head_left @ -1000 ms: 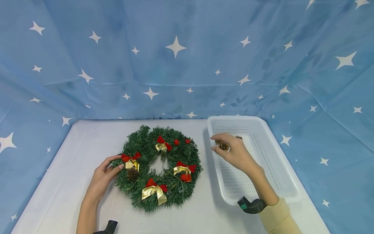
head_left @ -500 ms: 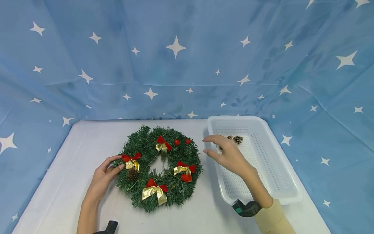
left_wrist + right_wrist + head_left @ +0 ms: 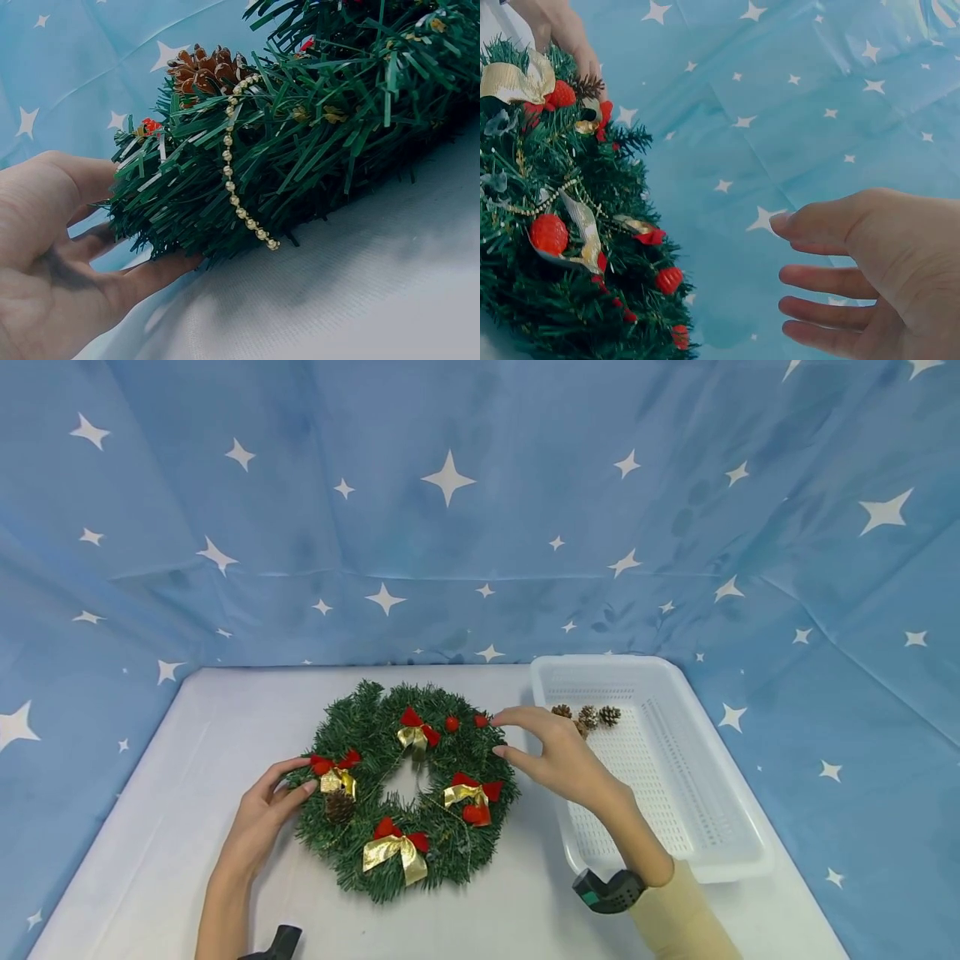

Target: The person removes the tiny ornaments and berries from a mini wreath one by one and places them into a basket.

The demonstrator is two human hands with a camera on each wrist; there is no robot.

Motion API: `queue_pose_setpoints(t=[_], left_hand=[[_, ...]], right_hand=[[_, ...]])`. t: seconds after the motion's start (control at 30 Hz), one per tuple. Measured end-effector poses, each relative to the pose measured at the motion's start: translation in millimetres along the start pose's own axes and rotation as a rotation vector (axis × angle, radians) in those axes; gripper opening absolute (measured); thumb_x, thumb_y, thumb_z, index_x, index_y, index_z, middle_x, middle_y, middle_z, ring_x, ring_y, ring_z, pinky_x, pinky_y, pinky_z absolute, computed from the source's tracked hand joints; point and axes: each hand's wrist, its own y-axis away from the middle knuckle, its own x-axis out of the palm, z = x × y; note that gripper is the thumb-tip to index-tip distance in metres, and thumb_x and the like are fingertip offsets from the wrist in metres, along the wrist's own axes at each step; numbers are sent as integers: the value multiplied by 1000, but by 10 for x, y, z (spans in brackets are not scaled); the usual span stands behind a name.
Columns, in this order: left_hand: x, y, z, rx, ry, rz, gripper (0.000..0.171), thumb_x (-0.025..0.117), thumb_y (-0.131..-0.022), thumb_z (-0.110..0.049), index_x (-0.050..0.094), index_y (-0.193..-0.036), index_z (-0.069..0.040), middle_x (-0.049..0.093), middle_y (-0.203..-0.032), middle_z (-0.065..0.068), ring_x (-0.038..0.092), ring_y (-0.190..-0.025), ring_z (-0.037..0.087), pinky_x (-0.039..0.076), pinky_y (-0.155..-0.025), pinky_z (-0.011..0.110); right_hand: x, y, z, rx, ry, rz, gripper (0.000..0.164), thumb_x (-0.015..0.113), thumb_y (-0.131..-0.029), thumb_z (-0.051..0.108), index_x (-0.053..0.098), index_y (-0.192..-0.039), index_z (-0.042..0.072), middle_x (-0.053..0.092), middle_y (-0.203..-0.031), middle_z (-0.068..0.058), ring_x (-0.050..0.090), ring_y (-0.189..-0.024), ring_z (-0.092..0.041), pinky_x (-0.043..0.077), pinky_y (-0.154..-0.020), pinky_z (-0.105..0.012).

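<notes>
A green Christmas wreath [image 3: 367,718] lies on the table, dressed with red-and-gold bows, red berries and a pine cone [image 3: 340,807] at its left. My left hand [image 3: 262,814] holds the wreath's left edge, thumb and fingers on either side of it. In the left wrist view, a gold bead string [image 3: 229,172] hangs over the wreath's side. At the upper right edge of the wreath is my right hand [image 3: 562,760], its thumb and fingers spread. Nothing is between them in the right wrist view; from the head view I cannot tell whether they touch the greenery.
A white perforated plastic basket [image 3: 738,827] stands to the right of the wreath. Several small pine cones [image 3: 588,717] lie in its far left part, partly behind my right hand. A blue star-patterned cloth [image 3: 450,543] rises behind the white-covered table [image 3: 150,877].
My right hand has moved left, from over the basket to the wreath's right edge. The pine cones in the basket have come into fuller view. My left hand has kept its place.
</notes>
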Motion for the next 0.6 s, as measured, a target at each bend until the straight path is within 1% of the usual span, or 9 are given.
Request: queue_pose_setpoints(t=[0.07,0.1,0.13,0.17,0.2,0.27,0.37,0.47,0.6], left_hand=[[0,3,-6,0,-9,-5,59,66,-103,-34,44,-153,-13,22,-169,17,51,-138,14,49,-91,11],[1,4,-7,0,-12,-9,58,66,-103,-34,45,-153,-13,23,-169,17,53,-133,6,50,-91,11],[-1,6,-14,-3,-14,-11,59,66,-103,-34,45,-153,-13,23,-168,16,52,-128,0,50,-91,12],[-1,8,-18,-6,-12,-12,59,66,-103,-34,45,-153,-14,24,-168,15,52,-127,-2,50,-91,12],[-2,8,-19,-8,-9,-11,59,66,-102,-34,44,-153,-13,23,-169,15,52,-130,1,50,-91,12],[-2,7,-16,-9,0,-8,59,66,-102,-34,44,-153,-13,21,-169,16,49,-141,17,50,-90,11],[-5,6,-14,-6,10,0,60,66,-102,-34,43,-154,-12,17,-171,17,31,-152,42,47,-90,7],[-10,3,-11,1,11,1,59,66,-102,-33,44,-153,-12,14,-171,18,23,-153,48,44,-89,5],[-9,4,-11,10,12,0,58,66,-102,-34,45,-152,-12,16,-171,18,26,-153,47,46,-90,7]], right_hand=[[22,-14,18,-10,-7,0,35,79,-92,16,71,-126,11,72,-127,-4,66,-122,-25,54,-101,-47],[30,-20,28,-10,-11,2,35,79,-92,16,71,-126,11,72,-127,-4,66,-121,-24,54,-101,-46],[37,-28,42,-10,-17,3,35,79,-92,15,71,-126,11,72,-127,-4,66,-122,-24,54,-102,-46],[46,-36,49,-9,-20,4,35,79,-92,16,71,-126,12,72,-127,-3,66,-122,-24,54,-102,-46],[54,-45,60,-10,-25,7,35,79,-92,16,71,-126,11,72,-127,-4,66,-122,-24,54,-103,-46],[70,-62,76,-15,-32,13,35,79,-92,16,71,-126,11,71,-128,-4,65,-123,-24,53,-104,-46],[101,-90,92,-33,-40,13,35,79,-92,15,71,-126,10,71,-129,-5,65,-124,-24,53,-105,-45],[133,-116,114,-48,-33,13,35,79,-92,17,71,-126,10,71,-129,-6,65,-124,-24,54,-104,-44],[173,-152,158,-55,-29,19,36,79,-92,18,70,-127,10,71,-129,-7,65,-124,-24,54,-103,-45]])
